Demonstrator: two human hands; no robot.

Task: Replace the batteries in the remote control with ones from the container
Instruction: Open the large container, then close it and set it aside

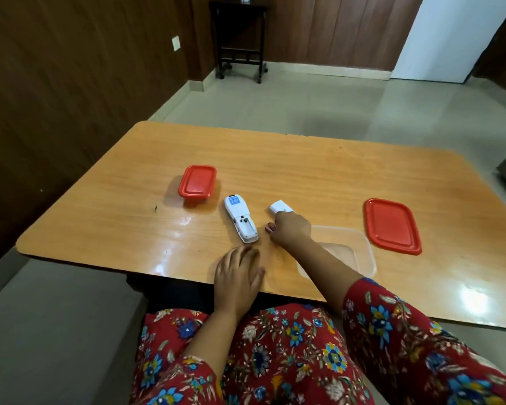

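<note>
White remote control [240, 223] face down, battery bay open, between left hand [238, 277] and right hand [289, 229].

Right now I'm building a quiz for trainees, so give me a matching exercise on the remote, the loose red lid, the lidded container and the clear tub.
Things:
1. remote
2. loose red lid
3. lidded container
4. clear tub

States:
A. closed, far left
B. open, under the right forearm
C. battery bay uncovered
D. flat on the table, far right

Pairs: 1-C, 2-D, 3-A, 4-B

right hand [289, 229] hides battery cover [279, 206] near end
</note>
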